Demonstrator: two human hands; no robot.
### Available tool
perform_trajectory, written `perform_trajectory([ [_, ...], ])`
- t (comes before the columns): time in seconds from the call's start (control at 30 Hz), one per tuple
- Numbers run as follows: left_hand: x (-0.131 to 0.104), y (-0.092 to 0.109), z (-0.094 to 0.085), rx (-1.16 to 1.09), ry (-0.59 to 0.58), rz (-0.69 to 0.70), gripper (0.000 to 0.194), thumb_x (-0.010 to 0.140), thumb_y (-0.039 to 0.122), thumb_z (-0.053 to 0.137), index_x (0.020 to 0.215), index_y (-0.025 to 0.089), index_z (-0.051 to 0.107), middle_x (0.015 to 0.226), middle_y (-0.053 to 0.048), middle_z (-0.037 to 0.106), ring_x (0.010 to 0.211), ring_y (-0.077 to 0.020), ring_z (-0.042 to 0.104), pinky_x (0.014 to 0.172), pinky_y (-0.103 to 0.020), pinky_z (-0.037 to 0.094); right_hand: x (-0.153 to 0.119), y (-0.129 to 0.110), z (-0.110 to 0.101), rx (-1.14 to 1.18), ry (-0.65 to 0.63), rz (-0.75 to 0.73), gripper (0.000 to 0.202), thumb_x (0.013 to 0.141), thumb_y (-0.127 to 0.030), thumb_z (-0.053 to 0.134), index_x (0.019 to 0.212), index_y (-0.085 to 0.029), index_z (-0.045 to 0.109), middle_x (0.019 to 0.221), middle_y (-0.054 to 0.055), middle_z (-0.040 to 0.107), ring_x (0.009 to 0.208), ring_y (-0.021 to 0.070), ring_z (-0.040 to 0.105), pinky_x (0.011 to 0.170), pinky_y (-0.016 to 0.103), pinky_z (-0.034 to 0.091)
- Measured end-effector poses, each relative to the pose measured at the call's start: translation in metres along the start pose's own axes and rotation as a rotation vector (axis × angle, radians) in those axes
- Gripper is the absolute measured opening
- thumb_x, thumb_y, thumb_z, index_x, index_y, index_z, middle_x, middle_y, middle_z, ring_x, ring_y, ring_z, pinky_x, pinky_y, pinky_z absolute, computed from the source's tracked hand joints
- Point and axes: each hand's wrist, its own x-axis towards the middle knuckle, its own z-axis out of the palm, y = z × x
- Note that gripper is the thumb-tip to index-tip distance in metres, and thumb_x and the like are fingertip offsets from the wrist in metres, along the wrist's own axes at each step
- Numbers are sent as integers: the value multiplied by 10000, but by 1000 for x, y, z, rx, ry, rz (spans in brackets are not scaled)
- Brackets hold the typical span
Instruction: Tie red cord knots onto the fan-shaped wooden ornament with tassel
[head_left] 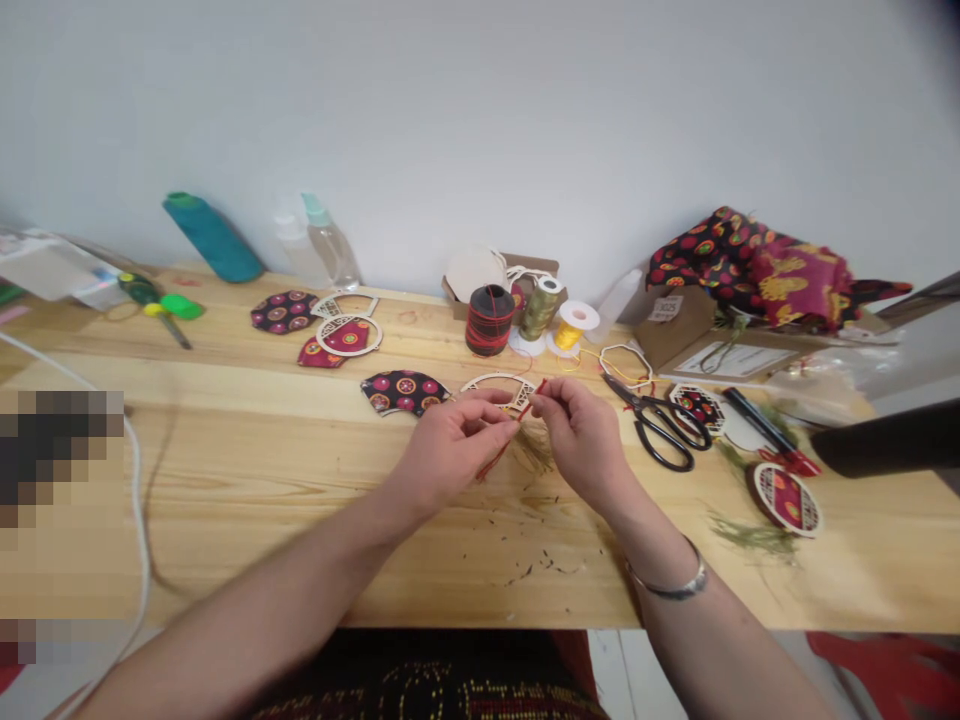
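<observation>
My left hand point(461, 440) and my right hand point(576, 430) meet above the middle of the wooden table. Between their fingertips runs a thin red cord point(526, 408), pinched at both sides. Its loose ends hang below my left fingers. Under the hands lies an olive-green tassel point(534, 448), partly hidden. Just behind my fingers is a pale fan-shaped wooden frame point(499, 382). To the left of it lies a dark patterned fan-shaped fabric piece point(405, 392). Black-handled scissors point(660, 425) lie open to the right of my right hand.
Spools of red-black thread point(490, 322), green thread point(540, 310) and yellow thread point(572, 328) stand at the back. A cardboard box point(697, 340) with patterned cloth point(780, 265) is at back right. A round ornament point(786, 498) lies far right. Dark scraps point(529, 565) litter the front.
</observation>
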Motion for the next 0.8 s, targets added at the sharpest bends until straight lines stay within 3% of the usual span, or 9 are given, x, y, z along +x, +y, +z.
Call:
perform_trajectory([
  [0.13,-1,-7,3,-17,-117,7,149,742,269,651,637,168,680,1049,-86,659,811,-160,610,644,-253,458,-1,-4,1,191,-57,102,172,829,-266,535,673,-194,537,637,-1,592,571,121,479,560,250,354],
  [0.23,-1,-11,4,21,-168,-49,150,760,283,626,675,171,679,794,-35,659,585,-109,523,540,-238,393,0,-7,1,437,-137,251,194,803,-322,564,669,-188,523,563,-23,548,464,85,384,461,227,293],
  [0.3,-1,-13,5,64,-177,-26,155,768,280,612,673,176,678,651,1,610,570,-115,494,552,-241,376,0,-9,2,601,-174,328,224,777,-361,601,677,-185,505,554,-32,546,421,61,323,419,212,241],
  [0.4,0,-14,5,111,-162,52,148,767,254,598,672,185,688,643,8,608,645,-138,524,619,-251,393,0,-10,2,753,-219,380,275,738,-403,650,685,-178,501,596,-21,579,413,42,303,403,200,211],
  [0.57,0,-12,4,186,-162,60,144,762,222,575,702,198,704,714,-13,640,698,-162,577,669,-276,448,-1,-11,0,781,-228,400,309,714,-421,682,665,-174,504,551,-52,505,420,39,312,401,192,210],
  [0.63,1,-11,3,246,-81,91,111,722,196,599,666,191,693,892,-58,656,871,-208,605,777,-318,468,-1,-12,-1,763,-219,391,310,720,-420,679,656,-177,496,529,-62,470,420,41,309,401,192,211],
  [0.7,0,-12,1,314,85,144,68,692,177,616,690,178,684,1125,-105,596,1073,-263,552,888,-372,449,0,-12,-1,739,-210,370,304,727,-414,671,651,-179,494,512,-65,452,422,45,306,403,195,211],
  [0.8,-2,-12,0,325,319,268,168,744,156,564,883,176,657,1320,-124,470,1237,-269,448,994,-413,394,-1,-13,-1,677,-205,336,281,732,-402,659,647,-179,511,510,-59,455,428,51,313,408,202,221],
])
